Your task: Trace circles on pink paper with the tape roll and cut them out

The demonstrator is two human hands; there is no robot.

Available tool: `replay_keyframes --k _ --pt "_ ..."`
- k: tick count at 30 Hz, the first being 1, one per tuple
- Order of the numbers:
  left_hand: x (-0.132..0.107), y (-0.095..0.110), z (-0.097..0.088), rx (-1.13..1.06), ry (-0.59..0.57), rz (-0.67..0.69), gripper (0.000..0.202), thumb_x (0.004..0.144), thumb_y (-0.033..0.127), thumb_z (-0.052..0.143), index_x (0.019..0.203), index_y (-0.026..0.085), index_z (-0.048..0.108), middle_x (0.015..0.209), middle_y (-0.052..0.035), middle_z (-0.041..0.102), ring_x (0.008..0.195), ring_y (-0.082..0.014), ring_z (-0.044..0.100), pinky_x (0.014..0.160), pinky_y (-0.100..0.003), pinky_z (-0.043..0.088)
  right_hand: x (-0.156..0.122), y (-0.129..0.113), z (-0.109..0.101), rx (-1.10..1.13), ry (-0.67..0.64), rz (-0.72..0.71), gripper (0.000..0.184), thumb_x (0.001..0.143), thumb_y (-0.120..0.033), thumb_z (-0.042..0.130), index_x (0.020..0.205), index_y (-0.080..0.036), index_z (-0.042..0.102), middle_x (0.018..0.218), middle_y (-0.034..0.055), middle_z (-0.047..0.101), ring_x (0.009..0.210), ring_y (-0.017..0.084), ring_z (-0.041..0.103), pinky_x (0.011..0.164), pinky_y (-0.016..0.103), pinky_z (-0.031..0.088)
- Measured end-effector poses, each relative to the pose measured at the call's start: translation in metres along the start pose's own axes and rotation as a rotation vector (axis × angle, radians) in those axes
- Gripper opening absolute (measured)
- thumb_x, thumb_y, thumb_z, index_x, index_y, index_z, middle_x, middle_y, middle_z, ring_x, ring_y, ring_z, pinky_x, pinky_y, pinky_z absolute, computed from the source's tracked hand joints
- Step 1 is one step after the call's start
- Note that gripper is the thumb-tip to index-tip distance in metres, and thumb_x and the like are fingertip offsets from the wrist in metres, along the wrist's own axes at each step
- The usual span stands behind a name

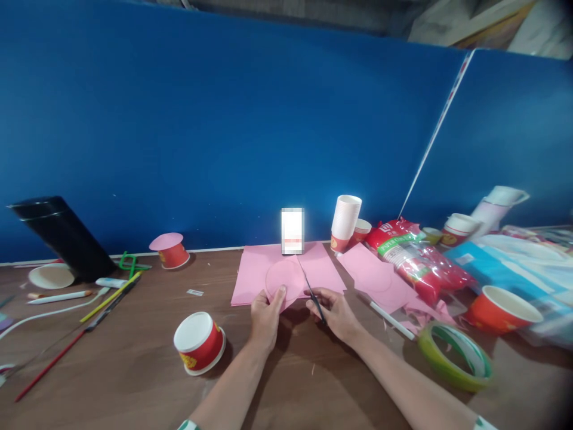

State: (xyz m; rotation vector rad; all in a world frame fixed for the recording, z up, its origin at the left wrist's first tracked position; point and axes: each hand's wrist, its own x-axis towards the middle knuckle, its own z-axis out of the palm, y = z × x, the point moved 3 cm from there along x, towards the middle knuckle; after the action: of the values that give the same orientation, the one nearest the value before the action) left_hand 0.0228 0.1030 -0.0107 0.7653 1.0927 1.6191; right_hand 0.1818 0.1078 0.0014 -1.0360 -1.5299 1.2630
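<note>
Pretty much dead centre of the frame, the left hand point(267, 319) has a piece of pink paper point(285, 279) pinched, thumb pressed flat on top and the other fingers mostly tucked out of sight. There's a round outline drawn on that piece. Just to the right, the right hand point(335, 313) is curled around the handles of some dark scissors point(319, 307), blades pointing up and a bit left along the right side of the circle; can't tell how far apart the blades are. Under and behind all that are more pink sheets point(250, 269) on the brown table point(134, 364), with a pixelated white rectangle point(292, 231) at their top edge. Lower left of centre there's an upside-down red paper cup point(200, 344), and farther up-left a red tub point(173, 255) with a pink disc point(166, 241) on top. Right of centre you've got a stack of white cups point(346, 218), a shiny red bag point(403, 257), a white marker point(393, 321) and a greenish tape roll point(456, 357) toward the lower right. Over on the left side, a black cylinder point(62, 239) sits near a yellow pencil point(110, 297).
</note>
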Motion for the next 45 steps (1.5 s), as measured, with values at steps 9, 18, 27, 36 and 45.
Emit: replay_keyframes --k 9,18,27,36,45 --pt "-0.0010 0.0005 0.0004 0.004 0.000 -0.009 0.038 0.060 0.040 0.075 0.082 0.010 0.067 0.075 -0.0082 0.070 0.067 -0.0170 0.063 0.064 -0.028 0.048 0.0002 0.0005 -0.0009 0.024 0.002 -0.015 0.043 0.070 -0.042 0.069 0.101 -0.014 0.063 0.057 -0.0040 0.050 0.050 0.009 0.045 0.047 0.022 0.036" --pt "-0.0008 -0.0001 -0.0001 -0.026 -0.018 -0.001 0.039 0.062 0.040 0.074 0.085 0.010 0.067 0.077 -0.0090 0.070 0.071 -0.0194 0.064 0.069 -0.030 0.048 0.0009 0.0011 -0.0009 0.000 0.000 -0.012 0.040 0.074 -0.041 0.066 0.102 -0.013 0.063 0.057 -0.0029 0.050 0.051 0.010 0.044 0.046 0.022 0.035" --pt "-0.0007 0.0018 -0.0003 -0.032 -0.014 0.016 0.037 0.063 0.039 0.073 0.084 0.010 0.066 0.076 -0.0085 0.070 0.070 -0.0188 0.063 0.069 -0.031 0.047 0.0004 0.0013 -0.0016 -0.026 0.008 -0.012 0.039 0.073 -0.040 0.066 0.102 -0.014 0.063 0.055 -0.0042 0.049 0.050 0.010 0.043 0.046 0.021 0.034" --pt "-0.0018 0.0031 0.0014 -0.067 -0.002 -0.011 0.039 0.060 0.041 0.075 0.082 0.011 0.067 0.071 -0.0065 0.069 0.065 -0.0172 0.062 0.064 -0.029 0.046 0.0007 0.0007 -0.0009 -0.030 0.014 0.012 0.042 0.072 -0.043 0.067 0.101 -0.014 0.064 0.055 -0.0037 0.049 0.049 0.009 0.043 0.044 0.021 0.034" --pt "0.0016 -0.0035 -0.0024 -0.071 -0.002 0.018 0.038 0.062 0.042 0.073 0.083 0.011 0.067 0.069 -0.0043 0.067 0.061 -0.0150 0.059 0.059 -0.027 0.044 -0.0001 0.0000 -0.0012 -0.037 0.007 0.015 0.041 0.071 -0.044 0.067 0.100 -0.015 0.065 0.055 -0.0036 0.049 0.049 0.009 0.043 0.044 0.021 0.036"
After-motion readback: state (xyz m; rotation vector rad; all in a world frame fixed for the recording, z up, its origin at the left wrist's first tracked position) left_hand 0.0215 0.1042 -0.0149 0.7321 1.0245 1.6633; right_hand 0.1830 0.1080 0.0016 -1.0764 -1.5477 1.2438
